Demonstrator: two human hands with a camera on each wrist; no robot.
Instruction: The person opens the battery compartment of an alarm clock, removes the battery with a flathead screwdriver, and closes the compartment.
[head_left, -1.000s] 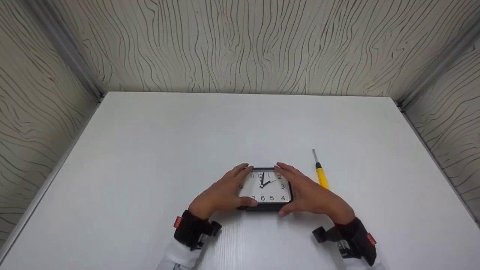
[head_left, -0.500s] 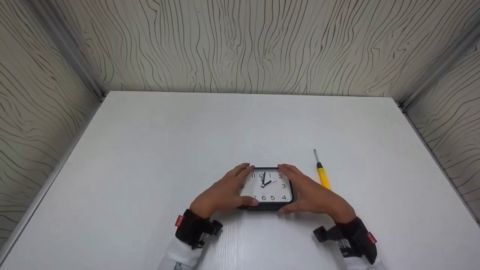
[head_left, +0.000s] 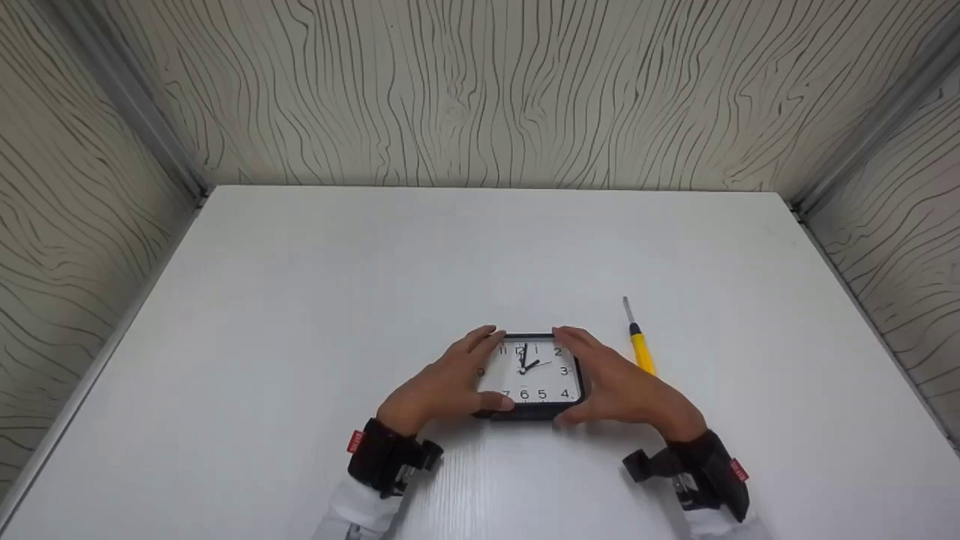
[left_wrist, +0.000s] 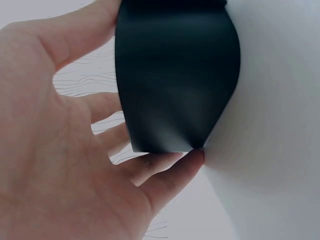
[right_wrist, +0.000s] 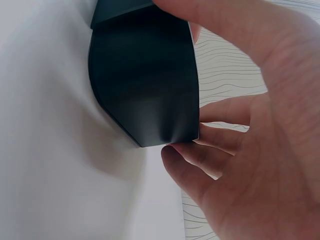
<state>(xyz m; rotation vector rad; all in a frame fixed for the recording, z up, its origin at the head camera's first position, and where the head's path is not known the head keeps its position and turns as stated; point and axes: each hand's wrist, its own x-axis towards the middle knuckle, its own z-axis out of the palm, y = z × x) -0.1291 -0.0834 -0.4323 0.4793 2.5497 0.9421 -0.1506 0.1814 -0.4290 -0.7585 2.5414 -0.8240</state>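
A square clock point(head_left: 531, 379) with a white face and black frame lies face up on the white table, its hands showing about two o'clock. My left hand point(head_left: 446, 386) holds its left side, thumb over the near edge and fingertips at the far edge. On the opposite side my right hand point(head_left: 619, 386) grips it the same way, thumb low at the near right corner. Both wrist views show the clock's dark side point(left_wrist: 175, 80) between thumb and fingers. Just right of the right hand lies a screwdriver point(head_left: 642, 352) with a yellow handle, its lower end hidden by that hand.
The white table point(head_left: 300, 285) reaches back to a wood-grain patterned wall point(head_left: 480, 90). Similar panels with metal corner posts stand at the left and right. Each wrist wears a black strap with a small camera mount.
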